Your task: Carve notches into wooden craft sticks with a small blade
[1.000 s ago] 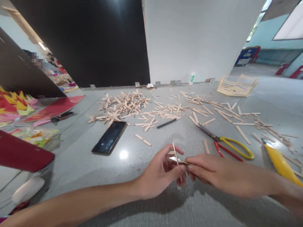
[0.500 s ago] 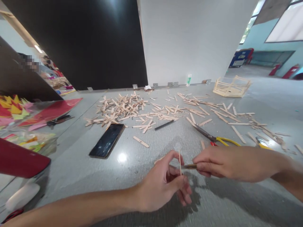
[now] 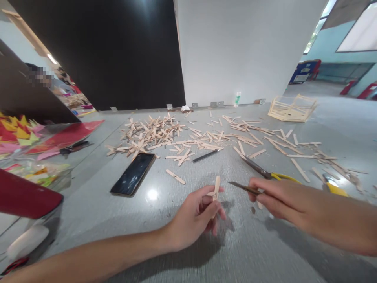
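My left hand (image 3: 203,210) pinches a wooden craft stick (image 3: 216,188) between thumb and fingers. The stick stands nearly upright, its flat face toward me, with small dark marks near its lower part. To its right, my right hand (image 3: 272,200) grips a small knife (image 3: 240,186); the thin dark blade points left toward the stick, apart from it, and the handle is mostly hidden in the fingers. Just beyond the right hand lies a pair of scissors (image 3: 262,170) with yellow handles. One loose craft stick (image 3: 175,177) rests on the grey surface beyond my left hand.
A heap of craft sticks (image 3: 153,133) spreads across the far middle. Around it are a phone (image 3: 133,175), a black pen-like tool (image 3: 206,155), a yellow cutter (image 3: 335,188) and an open stick frame (image 3: 293,110). Upright panels (image 3: 235,47) stand behind; coloured paper (image 3: 17,131) lies left.
The knife has drawn away to the right from the craft stick, which it met before. My left hand has turned the stick from edge-on to flat-face view and shifted slightly left.
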`<state>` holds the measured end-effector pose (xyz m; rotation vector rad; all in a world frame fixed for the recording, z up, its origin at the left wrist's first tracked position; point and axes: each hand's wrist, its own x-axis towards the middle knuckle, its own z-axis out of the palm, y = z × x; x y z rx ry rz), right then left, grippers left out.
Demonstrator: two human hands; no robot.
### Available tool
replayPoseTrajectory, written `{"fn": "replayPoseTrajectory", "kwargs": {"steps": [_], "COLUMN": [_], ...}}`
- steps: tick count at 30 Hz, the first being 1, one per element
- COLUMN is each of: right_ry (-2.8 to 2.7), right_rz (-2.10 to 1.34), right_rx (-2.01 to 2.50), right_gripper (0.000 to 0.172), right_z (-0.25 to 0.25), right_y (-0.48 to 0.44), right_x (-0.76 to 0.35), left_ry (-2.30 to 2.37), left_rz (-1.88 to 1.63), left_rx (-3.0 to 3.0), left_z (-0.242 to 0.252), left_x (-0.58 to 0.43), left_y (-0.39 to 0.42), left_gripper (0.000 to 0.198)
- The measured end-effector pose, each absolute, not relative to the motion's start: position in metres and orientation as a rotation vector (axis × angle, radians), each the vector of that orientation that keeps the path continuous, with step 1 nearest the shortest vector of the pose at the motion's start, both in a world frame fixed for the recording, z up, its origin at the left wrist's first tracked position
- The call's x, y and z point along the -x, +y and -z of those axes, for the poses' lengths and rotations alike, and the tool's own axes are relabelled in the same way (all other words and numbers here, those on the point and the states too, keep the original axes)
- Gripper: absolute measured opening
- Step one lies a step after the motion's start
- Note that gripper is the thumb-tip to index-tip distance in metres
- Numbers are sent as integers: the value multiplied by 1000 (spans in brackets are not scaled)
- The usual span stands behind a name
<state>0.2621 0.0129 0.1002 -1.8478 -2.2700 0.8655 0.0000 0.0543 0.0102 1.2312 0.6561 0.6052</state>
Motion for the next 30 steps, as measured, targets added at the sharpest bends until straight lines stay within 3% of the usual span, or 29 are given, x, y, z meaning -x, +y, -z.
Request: {"fn": "replayPoseTrajectory", "kwargs": {"steps": [8,18,30], "right_ry": [-2429,-2258,-2287], "right_rz": [-673,-895,-714], "right_rx": [1831,1814,1788], "right_gripper": [32,27,27], "right_z": [-45,-62,-37], "right_y": [3,-8,-7], "right_x": [-273,-248,-257], "left_ry": [696,716,791], "left_rz": [-649,-605,-472], "left_rx": [-1303,-1326,-1411], "left_z": [-5,-9,-18], "left_x": [1,1,2], "left_y": [58,58,59], "left_gripper": [33,25,26]}}
